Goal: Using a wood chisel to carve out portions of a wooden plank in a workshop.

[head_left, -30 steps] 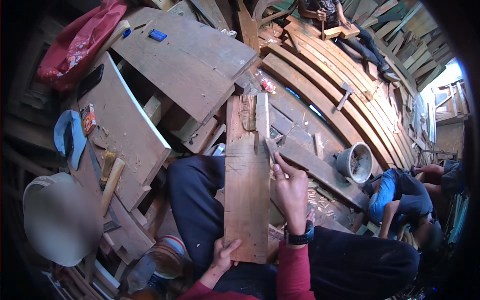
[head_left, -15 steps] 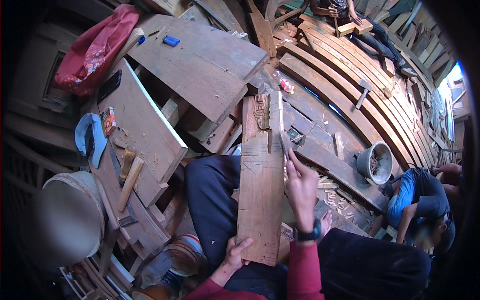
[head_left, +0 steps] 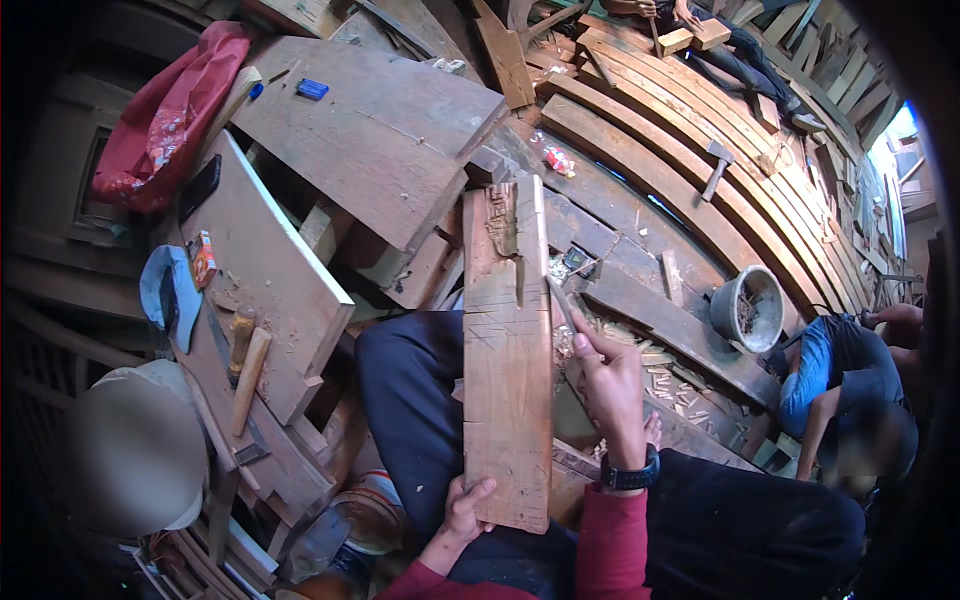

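Observation:
A reddish-brown wooden board (head_left: 507, 390) stands on end between my legs, leaning away from me. Its top has a rough chipped-out hollow (head_left: 500, 225) with a narrow slot below, and dark lines are marked across its face. My left hand (head_left: 466, 510) grips the board's lower left corner, thumb on the face; the other fingers are partly hidden behind it. My right hand (head_left: 605, 385) is closed round a slim, dark, blade-like tool (head_left: 563, 305), index finger stretched along it. The tool's tip lies at the board's right edge, below the hollow; its handle is hidden in my hand.
A mallet (head_left: 250, 380) and a chisel-like handle (head_left: 241, 335) lie on planks at left, near a blue cap (head_left: 168, 300). A grey bucket (head_left: 748, 310) and hatchet (head_left: 717, 170) are at right. Co-workers sit at far right (head_left: 840, 390) and top right (head_left: 730, 60).
The tool in my right hand has slid down the board's right edge and tilted more to the left. Board and surroundings have shifted slightly left in view. My left hand keeps its grip.

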{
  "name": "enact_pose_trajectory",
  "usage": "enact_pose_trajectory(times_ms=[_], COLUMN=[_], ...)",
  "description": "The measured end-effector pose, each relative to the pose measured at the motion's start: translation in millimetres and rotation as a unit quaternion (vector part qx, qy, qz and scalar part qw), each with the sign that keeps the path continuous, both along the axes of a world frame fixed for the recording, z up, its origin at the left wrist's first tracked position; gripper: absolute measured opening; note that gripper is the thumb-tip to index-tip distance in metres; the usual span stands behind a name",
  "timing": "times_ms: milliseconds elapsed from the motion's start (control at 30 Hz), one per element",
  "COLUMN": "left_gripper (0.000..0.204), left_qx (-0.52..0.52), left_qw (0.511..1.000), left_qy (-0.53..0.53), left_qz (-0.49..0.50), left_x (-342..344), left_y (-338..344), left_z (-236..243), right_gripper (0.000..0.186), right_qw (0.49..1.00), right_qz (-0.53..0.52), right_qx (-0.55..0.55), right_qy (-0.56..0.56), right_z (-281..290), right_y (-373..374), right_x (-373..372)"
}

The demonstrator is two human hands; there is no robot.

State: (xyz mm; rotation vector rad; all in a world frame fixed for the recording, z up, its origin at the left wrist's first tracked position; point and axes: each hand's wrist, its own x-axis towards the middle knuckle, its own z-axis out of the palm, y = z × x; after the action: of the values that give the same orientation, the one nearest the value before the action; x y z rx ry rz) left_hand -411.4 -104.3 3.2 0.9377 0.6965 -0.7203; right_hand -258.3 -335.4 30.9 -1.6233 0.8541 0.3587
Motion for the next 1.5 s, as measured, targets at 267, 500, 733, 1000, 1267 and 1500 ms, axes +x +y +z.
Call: enact_pose_trajectory(times_ms=[267,500,733,1000,1267,1500], left_gripper=[0.039,0.04,0.041,0.048,0.049,0.048], left_qx=[0.002,0.002,0.011,0.013,0.025,0.011], left_qw=[1.0,1.0,1.0,1.0,0.999,0.999], left_qy=[0.0,-0.006,-0.003,-0.009,-0.011,-0.013], left_qz=[-0.004,0.0,-0.012,-0.026,-0.036,-0.041], left_x=[-1.5,-2.1,-1.8,-6.4,-3.7,-2.2], left_y=[1.0,-0.5,-1.4,3.9,0.2,3.7], left_z=[-0.8,-1.2,-3.9,-6.8,-6.7,-2.4], right_gripper=[0.035,0.034,0.036,0.034,0.032,0.034], right_qw=[0.989,0.996,0.983,0.997,0.992,0.991], right_qz=[0.004,-0.026,-0.027,0.006,0.007,0.016], right_qx=[0.022,0.058,-0.02,0.055,-0.015,-0.036], right_qy=[-0.144,-0.061,-0.182,-0.049,-0.121,-0.126], right_z=[9.4,-1.1,-21.6,-0.8,3.2,-0.3], right_y=[4.3,-6.5,2.3,-5.4,3.0,9.9], right_x=[-1.8,-1.3,18.1,0.3,1.7,-0.8])
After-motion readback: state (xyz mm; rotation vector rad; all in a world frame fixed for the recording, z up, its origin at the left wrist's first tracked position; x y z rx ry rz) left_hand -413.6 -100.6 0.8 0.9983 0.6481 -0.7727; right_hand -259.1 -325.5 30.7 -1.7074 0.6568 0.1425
